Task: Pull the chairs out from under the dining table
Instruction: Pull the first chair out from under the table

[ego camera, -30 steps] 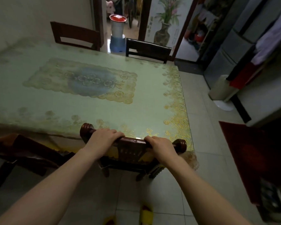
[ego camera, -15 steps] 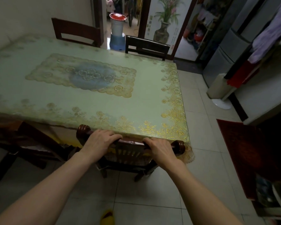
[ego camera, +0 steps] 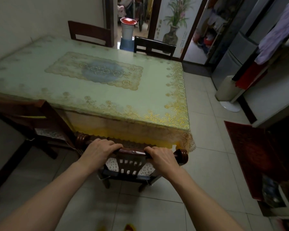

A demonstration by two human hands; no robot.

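Observation:
A dark wooden chair (ego camera: 132,151) with a carved top rail stands at the near short edge of the dining table (ego camera: 97,97), which wears a pale green cloth with gold lace trim. My left hand (ego camera: 100,150) and my right hand (ego camera: 160,156) both grip the chair's top rail. The patterned seat cushion shows below the rail, outside the tablecloth's edge. A second wooden chair (ego camera: 35,119) stands at the table's left side. Two more chairs, one (ego camera: 90,33) and another (ego camera: 154,47), are tucked in at the far edge.
A red mat (ego camera: 250,155) lies on the tiled floor to the right. A white pedestal fan base (ego camera: 227,95) and a grey fridge (ego camera: 237,54) stand at the right. A water bottle on a blue stand (ego camera: 128,32) sits in the far doorway. Yellow slippers (ego camera: 128,228) show at the bottom.
The chair has slid back from the table with both hands on its rail; more of its seat cushion and legs now show. The view has backed away and the table looks farther.

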